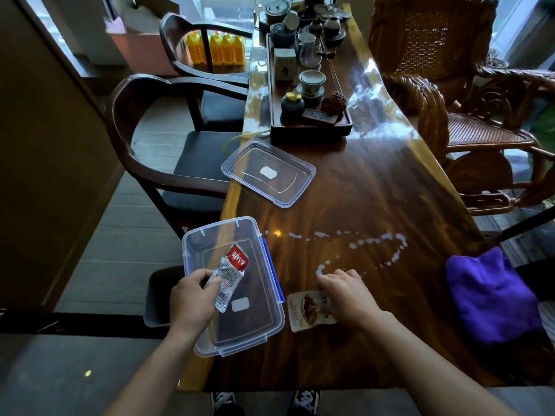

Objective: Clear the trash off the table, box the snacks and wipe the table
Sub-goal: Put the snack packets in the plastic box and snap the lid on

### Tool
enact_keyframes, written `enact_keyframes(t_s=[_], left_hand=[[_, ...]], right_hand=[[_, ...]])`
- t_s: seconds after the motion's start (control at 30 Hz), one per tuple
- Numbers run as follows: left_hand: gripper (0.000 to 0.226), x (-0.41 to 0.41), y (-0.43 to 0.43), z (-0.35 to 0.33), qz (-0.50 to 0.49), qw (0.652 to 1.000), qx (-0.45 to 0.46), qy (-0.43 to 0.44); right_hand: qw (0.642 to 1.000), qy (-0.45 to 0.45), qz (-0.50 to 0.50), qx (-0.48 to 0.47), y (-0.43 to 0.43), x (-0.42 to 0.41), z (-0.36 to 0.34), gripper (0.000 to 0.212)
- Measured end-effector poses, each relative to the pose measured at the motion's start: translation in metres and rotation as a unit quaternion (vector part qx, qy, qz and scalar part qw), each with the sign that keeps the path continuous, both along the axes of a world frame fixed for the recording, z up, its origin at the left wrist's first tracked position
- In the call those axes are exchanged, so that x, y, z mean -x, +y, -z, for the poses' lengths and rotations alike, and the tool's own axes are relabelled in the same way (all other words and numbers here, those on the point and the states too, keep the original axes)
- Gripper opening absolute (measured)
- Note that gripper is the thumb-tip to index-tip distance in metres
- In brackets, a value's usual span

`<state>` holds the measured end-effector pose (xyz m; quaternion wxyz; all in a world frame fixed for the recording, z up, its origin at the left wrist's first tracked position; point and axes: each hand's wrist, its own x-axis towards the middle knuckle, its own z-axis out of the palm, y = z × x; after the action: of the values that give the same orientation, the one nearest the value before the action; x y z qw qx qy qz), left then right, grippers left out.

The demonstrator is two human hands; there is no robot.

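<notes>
Left hand (192, 298) pinched a red-and-white snack packet (229, 276) over the clear box (234, 283) at lower centre, while my right hand (345, 295) pressed curled fingertips on a tan snack packet (303, 310) just right of it.

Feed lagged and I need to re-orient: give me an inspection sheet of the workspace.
Surface: wooden table, white spill dotted across it.
Job's things: clear box at the near-left edge, lid off beyond it; purple cloth right.
Clutter: tea tray with teaware, far end.
Grips: left hand holds red packet over box; right hand on tan packet, hold unclear.
Cables: yellowish tube by tray.
Surroundings: chairs both sides.
</notes>
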<state>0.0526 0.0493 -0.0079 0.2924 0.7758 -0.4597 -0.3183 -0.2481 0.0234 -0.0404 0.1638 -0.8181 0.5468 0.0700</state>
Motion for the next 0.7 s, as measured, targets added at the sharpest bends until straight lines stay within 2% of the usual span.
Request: enact_keyframes(t_s=[0.2,0.33,0.43,0.6,0.7], left_hand=[[0.010,0.001,-0.003,-0.008,0.022,0.997,0.011,-0.079],[0.010,-0.004,-0.006,-0.010,0.011,0.993,0.026,-0.114],[0.010,-0.005,-0.006,-0.015,0.001,0.991,0.033,-0.130],[0.009,-0.004,-0.003,-0.020,-0.026,0.991,0.030,-0.130],[0.018,-0.002,0.003,-0.022,-0.022,0.988,0.029,-0.147]], right_hand=[[0.980,-0.139,0.142,-0.008,-0.015,-0.001,-0.033,0.023],[0.944,-0.250,0.217,-0.002,-0.025,-0.016,-0.058,0.020],[0.920,-0.316,0.231,-0.006,-0.029,-0.040,-0.073,0.023],[0.912,-0.333,0.235,-0.031,-0.031,-0.081,-0.070,0.024],[0.917,-0.320,0.235,-0.043,-0.032,-0.096,-0.063,0.022]])
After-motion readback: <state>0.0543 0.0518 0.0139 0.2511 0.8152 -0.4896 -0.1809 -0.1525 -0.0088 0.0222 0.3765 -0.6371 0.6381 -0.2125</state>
